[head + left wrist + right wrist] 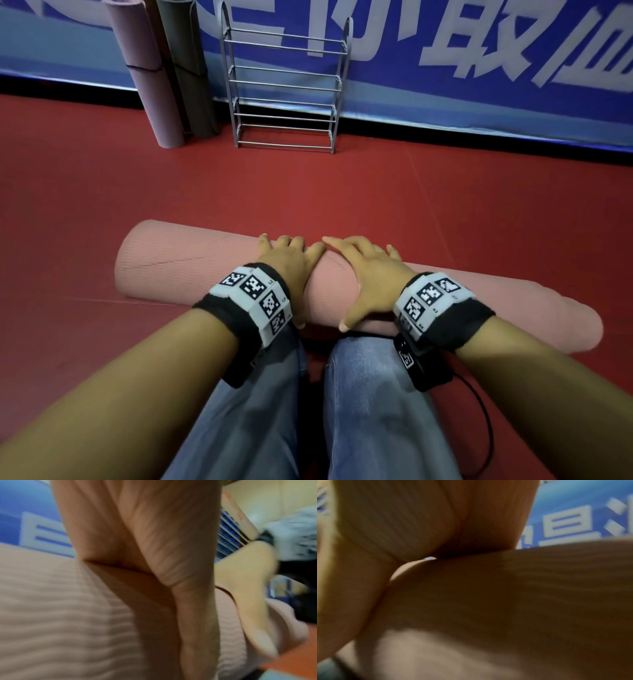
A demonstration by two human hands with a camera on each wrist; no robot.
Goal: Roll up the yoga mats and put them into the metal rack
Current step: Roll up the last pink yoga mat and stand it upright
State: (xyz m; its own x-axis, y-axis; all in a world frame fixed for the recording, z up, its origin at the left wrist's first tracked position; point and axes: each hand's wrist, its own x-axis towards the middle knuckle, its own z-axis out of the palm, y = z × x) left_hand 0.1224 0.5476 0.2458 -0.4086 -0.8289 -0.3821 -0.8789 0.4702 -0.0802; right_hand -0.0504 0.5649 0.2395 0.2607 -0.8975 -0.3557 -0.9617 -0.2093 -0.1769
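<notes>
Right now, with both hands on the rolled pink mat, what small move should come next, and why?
Probably curl both hands round the pink mat and lift it. It already lies fully rolled on the red floor, the left hand and right hand rest flat on its middle, and the metal rack ahead stands with bare shelves.

Three rolled foam yoga mats: one salmon-pink roll (191,267) lying on the red floor, one mauve roll (144,73) and one dark olive roll (186,65) standing at the wall. One grey metal-bar rack (284,85). Two hands: left hand (286,265), right hand (368,277).
</notes>
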